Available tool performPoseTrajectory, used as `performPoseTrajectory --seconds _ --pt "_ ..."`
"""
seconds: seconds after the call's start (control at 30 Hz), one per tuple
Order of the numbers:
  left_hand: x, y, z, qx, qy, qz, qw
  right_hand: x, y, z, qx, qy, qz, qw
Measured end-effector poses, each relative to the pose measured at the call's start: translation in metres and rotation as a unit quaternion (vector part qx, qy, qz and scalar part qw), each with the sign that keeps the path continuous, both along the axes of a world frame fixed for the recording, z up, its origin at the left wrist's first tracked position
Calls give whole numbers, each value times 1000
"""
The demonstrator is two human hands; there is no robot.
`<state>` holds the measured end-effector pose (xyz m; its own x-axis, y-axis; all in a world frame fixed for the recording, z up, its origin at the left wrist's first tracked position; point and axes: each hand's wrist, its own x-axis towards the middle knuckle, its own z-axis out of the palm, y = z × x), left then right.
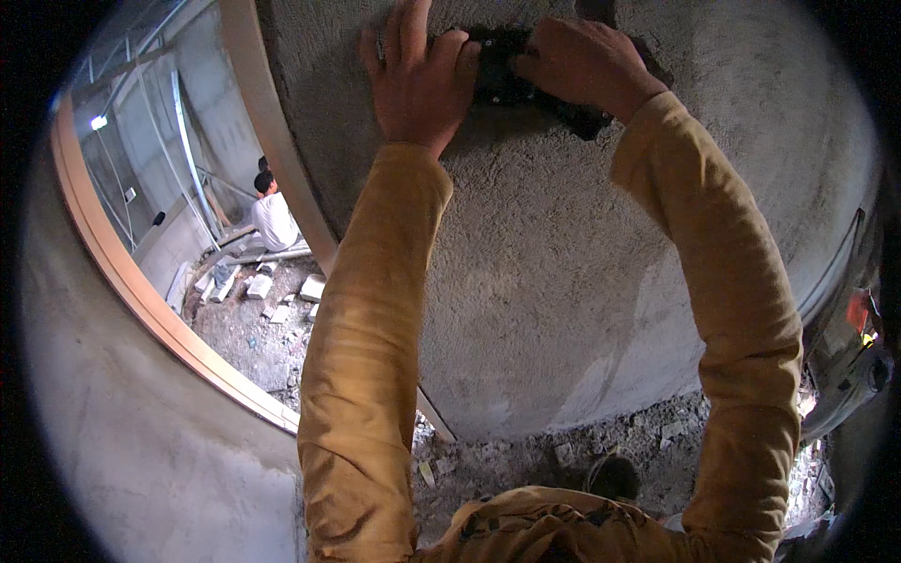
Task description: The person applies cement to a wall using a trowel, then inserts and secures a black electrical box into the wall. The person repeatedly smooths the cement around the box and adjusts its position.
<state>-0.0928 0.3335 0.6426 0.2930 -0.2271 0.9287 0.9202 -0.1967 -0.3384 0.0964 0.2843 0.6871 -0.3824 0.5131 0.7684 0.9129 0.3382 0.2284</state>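
On the rough grey plastered wall (526, 235) in front of me, a dark rectangular box (497, 89), perhaps an electrical box, sits at the top of the view. My left hand (419, 84) lies against the wall at the box's left side, some fingers stretched upward and the thumb side touching its edge. Curled fingers of my right hand (589, 66) grip the box's right part; the fingertips are partly hidden. A dark, ragged strip (582, 120) shows below the right hand. Both arms reach up in yellow-brown sleeves.
At left, an orange-brown door frame (160, 314) opens onto another room. A person in white (274, 220) sits there among boards and rubble (258, 286). Broken debris (563, 455) covers the floor below the wall. Red and orange items (859, 314) show at far right.
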Motion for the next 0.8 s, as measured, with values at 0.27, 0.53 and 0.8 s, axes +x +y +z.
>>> performPoseTrajectory --seconds 0.27,0.53,0.8 --pt "4 13 0 33 -12 -54 998 6 14 -8 86 -10 11 996" --pt "8 4 -5 16 -29 -12 999 1 -7 -1 20 -4 -21 1000" --pt "-33 -5 -24 -30 57 -73 995 67 -54 -37 70 43 120 989"
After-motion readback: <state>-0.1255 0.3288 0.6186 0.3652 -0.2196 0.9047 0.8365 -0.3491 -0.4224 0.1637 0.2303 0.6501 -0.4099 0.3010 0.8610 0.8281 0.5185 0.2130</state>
